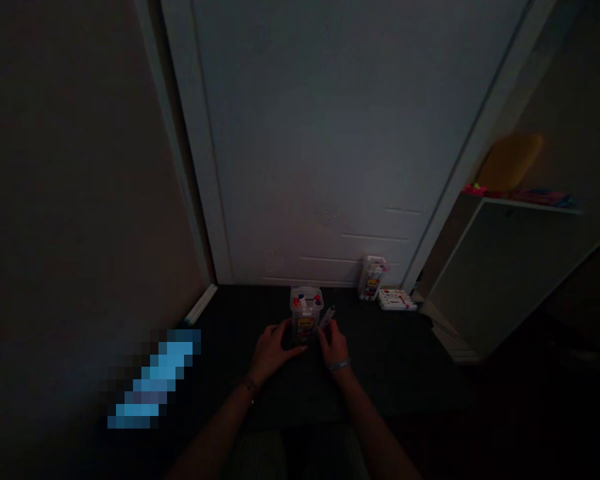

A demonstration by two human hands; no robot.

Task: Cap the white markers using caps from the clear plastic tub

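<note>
A clear plastic box (307,325) with a yellow-and-dark label stands upright on the dark tabletop in front of me. Its top is open, and several marker caps (303,301) in orange, white, blue and red show inside. My left hand (271,351) is curled against the box's left side, thumb low across the front. Just right of the box, my right hand (334,345) pinches a pale marker (328,316) with a dark end, tilted up to the right. Dim light blurs the exact finger contacts.
At the back right stands another marker box (372,280), next to a flat white pack (398,300). White sticks (201,305) lie at the left edge, near a bright pixelated patch (155,380). A white panel (330,133) rises behind; a cabinet (500,267) stands right.
</note>
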